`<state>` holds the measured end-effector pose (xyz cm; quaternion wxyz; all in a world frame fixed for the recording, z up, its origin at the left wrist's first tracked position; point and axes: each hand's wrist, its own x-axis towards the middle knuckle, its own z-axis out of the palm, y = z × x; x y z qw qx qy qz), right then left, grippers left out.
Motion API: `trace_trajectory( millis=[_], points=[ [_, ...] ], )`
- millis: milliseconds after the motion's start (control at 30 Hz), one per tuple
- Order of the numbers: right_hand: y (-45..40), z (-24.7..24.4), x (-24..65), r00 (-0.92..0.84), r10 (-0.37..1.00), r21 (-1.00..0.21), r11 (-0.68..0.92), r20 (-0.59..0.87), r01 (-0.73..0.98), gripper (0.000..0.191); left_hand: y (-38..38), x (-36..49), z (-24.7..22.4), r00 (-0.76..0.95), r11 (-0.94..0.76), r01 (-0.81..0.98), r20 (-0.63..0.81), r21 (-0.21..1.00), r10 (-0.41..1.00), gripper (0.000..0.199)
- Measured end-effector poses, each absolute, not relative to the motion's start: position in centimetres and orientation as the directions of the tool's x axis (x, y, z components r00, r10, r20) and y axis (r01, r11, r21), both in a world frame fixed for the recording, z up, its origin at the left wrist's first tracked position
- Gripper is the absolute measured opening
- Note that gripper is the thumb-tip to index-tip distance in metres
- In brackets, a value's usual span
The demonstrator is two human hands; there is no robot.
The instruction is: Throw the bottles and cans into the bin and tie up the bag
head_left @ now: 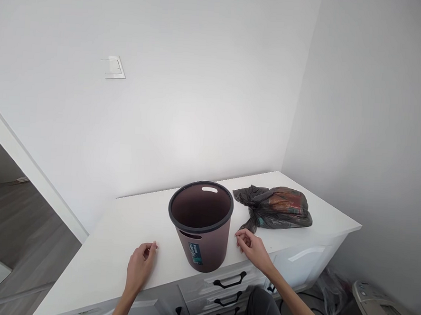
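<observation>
Wastebasket [210, 247] stands upright in the middle of the white cabinet top [124, 223], its base just inside the front edge, and we look down past its dark round rim into the hollow. One handle slot in its wall faces us above a dark green label [195, 254]; the other, on the far side, lets bright light through. Our left hand [141, 263] is over the front of the cabinet top, apart from the wastebasket, with a strip of white surface between them. Its fingers curl loosely toward the thumb, and we cannot tell whether the tips meet. Our right hand [252, 248] is nearer the wastebasket's other side, fingers bent and gathered close beside the loose tail of a knotted dark plastic bag [284, 208]; whether they touch or pinch it, we cannot tell. The bag lies on its side toward the right, just apart from the rim in our view, with reddish contents showing through. White surface runs on past it to the right edge, and a wider stretch reaches left of our left hand. Behind the wastebasket, we have room before the wall [199, 104]. Below the front edge, black drawer handles [229, 280] stand out near our knee [265, 310].
</observation>
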<state>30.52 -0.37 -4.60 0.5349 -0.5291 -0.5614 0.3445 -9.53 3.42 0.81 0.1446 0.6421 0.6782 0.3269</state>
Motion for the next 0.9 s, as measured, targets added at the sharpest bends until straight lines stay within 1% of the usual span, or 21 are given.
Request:
trace_trajectory(
  millis=[100,200,333,433,533,733,800,900],
  points=[
    [-1.8,-3.5,29.9,0.117,0.967,-0.967,0.211,0.228,0.14,0.046,3.5,-9.7,0.6,-0.129,-0.045,0.773,0.226,0.632,0.966,0.053],
    [-4.4,-2.1,28.7,0.015,0.973,-0.969,0.228,0.23,0.096,0.039,3.6,-9.9,0.2,-0.123,-0.046,0.77,0.218,0.636,0.968,0.053],
    [-7.2,-0.3,26.5,-0.177,0.95,-0.941,0.288,0.257,0.178,0.027,3.6,-9.9,0.1,-0.117,-0.049,0.767,0.214,0.64,0.97,0.053],
    [-7.3,0.5,24.9,-0.255,0.921,-0.891,0.361,0.294,0.275,0.017,3.5,-9.8,0.2,-0.127,-0.039,0.76,0.206,0.649,0.97,0.053],
    [-6.2,1.1,23.6,-0.261,0.912,-0.846,0.396,0.317,0.356,0.014,3.2,-9.5,0.6,-0.123,-0.048,0.756,0.214,0.652,0.969,0.053],
    [-3.5,2.4,23.3,-0.28,0.903,-0.793,0.422,0.325,0.439,0.022,2.6,-9.0,1.7,-0.09,-0.082,0.765,0.232,0.639,0.969,0.056],
    [-2.0,2.0,24.2,-0.248,0.912,-0.751,0.41,0.327,0.518,0.024,2.8,-9.1,1.5,-0.102,-0.071,0.768,0.232,0.637,0.967,0.057],
    [1.1,0.0,25.9,-0.114,0.936,-0.67,0.32,0.333,0.67,0.032,3.2,-9.3,1.0,-0.116,-0.049,0.773,0.216,0.632,0.969,0.057]
  ],
)
